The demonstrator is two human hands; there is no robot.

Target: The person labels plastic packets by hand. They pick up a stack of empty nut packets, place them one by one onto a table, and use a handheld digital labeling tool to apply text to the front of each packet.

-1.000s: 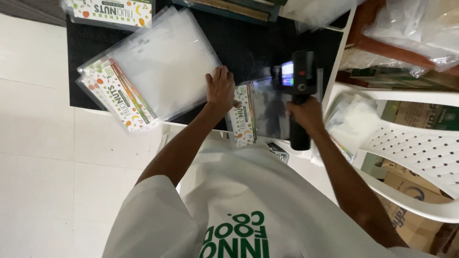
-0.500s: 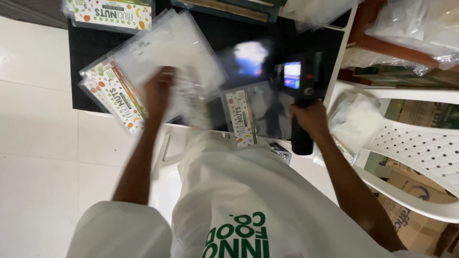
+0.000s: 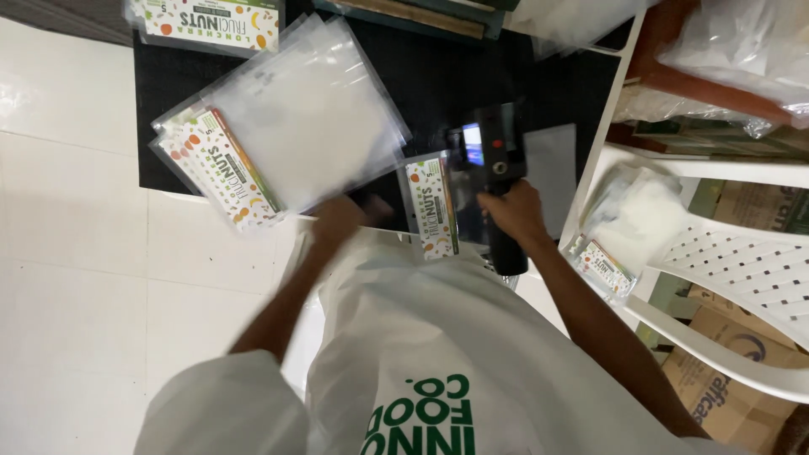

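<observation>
1. Black mat [image 3: 438,76] spread over a floor of white tiles [image 3: 67,253]; white plastic chair [image 3: 725,261] at the right edge, cardboard boxes [image 3: 716,388] beneath it, crumpled clear bags [image 3: 742,50] above.
2. Stack of clear pouches [image 3: 295,118] with colourful printed label strips fanned out on the mat's left part; one more printed pack [image 3: 211,21] at the top edge.
3. Single labelled pouch [image 3: 434,206] lying flat on the mat just below centre, directly under the black handheld device [image 3: 493,160] with a small lit screen.
4. Right hand [image 3: 514,215] wrapped around the device's handle, fingers pressed together around it, device head touching the pouch.
5. Left hand [image 3: 337,223] near the mat's lower edge, between the stack and the single pouch, touching neither as far as visible.
6. Against half a second ago: left hand drawn back from the stack to the mat's edge; device lowered onto the pouch rather than held above it; stack unshifted.
7. Left hand smeared by motion, so cannot tell whether its fingers are spread or curled.
8. Pouch partly covered by device and right hand; another small labelled pouch [image 3: 602,265] half tucked under the chair; boxes and bags cut off by the frame.
</observation>
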